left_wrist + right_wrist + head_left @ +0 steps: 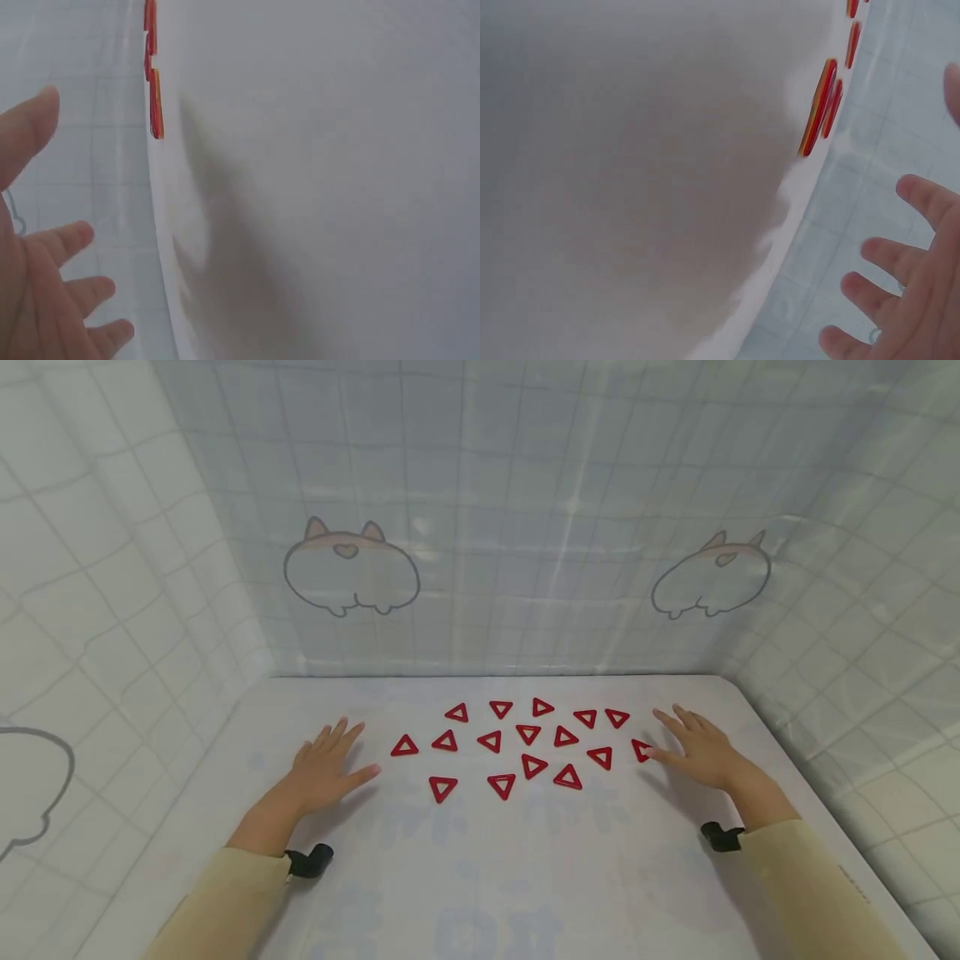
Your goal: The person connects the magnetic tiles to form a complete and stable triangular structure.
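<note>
Several small red triangles, flat frames with open centres, lie scattered on the white table, among them a front-left triangle (442, 788) and a triangle at the left end (404, 746). My left hand (321, 774) is held just left of the group, fingers spread, holding nothing. On the other side my right hand (701, 753) has its fingers spread too, and its thumb partly covers the rightmost triangle (640, 750) in the head view. Shadows in both wrist views show the left hand (45, 292) and right hand (915, 300) raised off the tabletop. Triangles (819, 109) appear edge-on there.
The white table (450, 893) has faint bluish print on it. Behind it hangs a grid-patterned curtain (495, 610) with cartoon animal drawings, and similar sheets (885, 693) close in the left and right sides. Each wrist wears a black device (310, 862).
</note>
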The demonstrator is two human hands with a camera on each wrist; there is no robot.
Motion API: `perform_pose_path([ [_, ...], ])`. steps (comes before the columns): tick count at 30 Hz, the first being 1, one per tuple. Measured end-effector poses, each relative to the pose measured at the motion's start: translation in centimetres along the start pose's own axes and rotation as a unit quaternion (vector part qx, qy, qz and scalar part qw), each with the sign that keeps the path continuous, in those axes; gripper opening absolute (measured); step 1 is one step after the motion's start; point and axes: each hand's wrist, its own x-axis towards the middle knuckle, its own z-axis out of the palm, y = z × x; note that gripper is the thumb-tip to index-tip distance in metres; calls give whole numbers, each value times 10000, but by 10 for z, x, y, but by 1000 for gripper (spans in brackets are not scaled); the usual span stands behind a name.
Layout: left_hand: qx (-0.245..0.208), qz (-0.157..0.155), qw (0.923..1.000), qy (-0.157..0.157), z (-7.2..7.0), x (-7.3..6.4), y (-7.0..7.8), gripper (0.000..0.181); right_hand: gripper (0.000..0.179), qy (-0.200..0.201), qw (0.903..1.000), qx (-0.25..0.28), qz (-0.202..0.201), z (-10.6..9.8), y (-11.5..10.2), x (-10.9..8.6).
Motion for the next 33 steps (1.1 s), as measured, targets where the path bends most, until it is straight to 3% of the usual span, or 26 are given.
perform_pose_path([
  [6, -697, -45, 9975, -137, 2, 10, 8, 88, 76, -96, 9991, 421, -43, 5, -4, 4],
  [14, -1267, 51, 9917, -223, 5, 24, 17, 76, 58, -68, 9960, 813, -359, 10, -6, 9],
  [22, -1693, -182, 9848, -343, 13, 45, 19, 73, 58, -348, 9918, 1220, 166, 15, -1, 24],
  [33, -2203, -487, 9727, -548, 26, 68, 14, 65, 54, -700, 9818, 1670, 572, 24, 10, 41],
])
